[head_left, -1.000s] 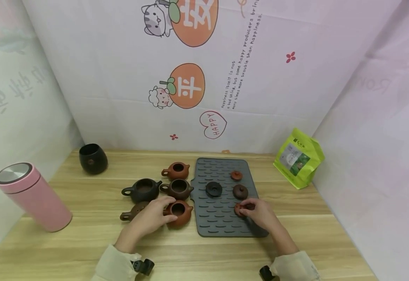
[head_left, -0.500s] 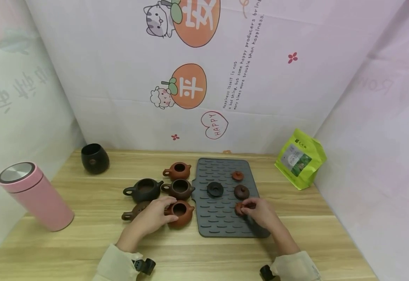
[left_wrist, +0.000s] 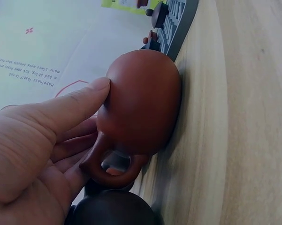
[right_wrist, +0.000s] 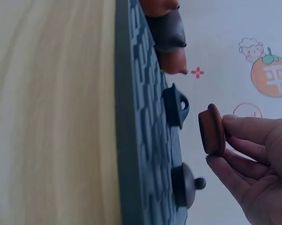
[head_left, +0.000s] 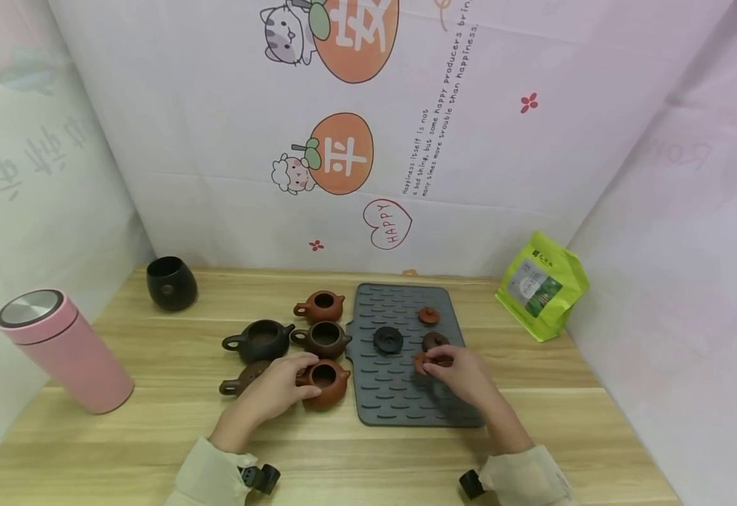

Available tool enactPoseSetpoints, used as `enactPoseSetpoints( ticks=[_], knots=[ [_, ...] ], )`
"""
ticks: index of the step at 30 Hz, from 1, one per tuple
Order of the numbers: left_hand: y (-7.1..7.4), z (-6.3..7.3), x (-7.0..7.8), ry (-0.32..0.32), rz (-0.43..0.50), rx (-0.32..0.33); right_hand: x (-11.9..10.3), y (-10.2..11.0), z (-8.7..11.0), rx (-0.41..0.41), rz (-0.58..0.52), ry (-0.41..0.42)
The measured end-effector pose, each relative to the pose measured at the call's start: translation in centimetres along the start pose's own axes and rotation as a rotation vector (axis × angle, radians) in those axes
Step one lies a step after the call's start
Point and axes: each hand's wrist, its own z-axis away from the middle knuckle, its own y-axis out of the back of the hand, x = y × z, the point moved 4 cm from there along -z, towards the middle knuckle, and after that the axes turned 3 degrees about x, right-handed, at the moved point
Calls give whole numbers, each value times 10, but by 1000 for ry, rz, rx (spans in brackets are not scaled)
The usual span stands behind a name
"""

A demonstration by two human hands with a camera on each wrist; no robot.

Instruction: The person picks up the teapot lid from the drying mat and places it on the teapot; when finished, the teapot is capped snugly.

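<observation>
My left hand [head_left: 273, 388] holds the front reddish-brown teapot [left_wrist: 138, 101], which stands lidless on the table; its thumb presses the pot's upper side and the other fingers are partly hidden behind. Above a grey ridged mat [head_left: 384, 404], my right hand [head_left: 468, 377] pinches a reddish lid [right_wrist: 213, 131] between thumb and fingers, the lid clear of the mat. On that mat lie a black lid [head_left: 388, 341], a dark brown lid [head_left: 434, 341] and a small red lid [head_left: 429, 316].
Left of the mat stand a small red teapot [head_left: 327, 306], a brown teapot [head_left: 325, 340], a black teapot [head_left: 261, 343] and a partly hidden brown one [head_left: 237, 385]. Farther out are a pink flask [head_left: 80, 362], a black cup [head_left: 171, 284] and a green pouch [head_left: 542, 284].
The right hand has lifted the reddish lid off the mat and moved it slightly left and away from the person. The left hand stays at the teapot.
</observation>
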Motion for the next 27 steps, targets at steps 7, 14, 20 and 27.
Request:
enactPoseSetpoints(
  ticks=[7,14,20,27],
  knots=[
    [-1,0,-1,1,1,3,-20,-6,-2,7,-25,37],
    [-1,0,-2,1,1,-2,-43,-17,-3,-6,-78,86],
    [-1,0,-2,-6,4,-3,-64,-31,-4,-65,-135,104],
    [0,0,-1,-32,11,3,-82,-47,-4,-124,-147,161]
  ],
)
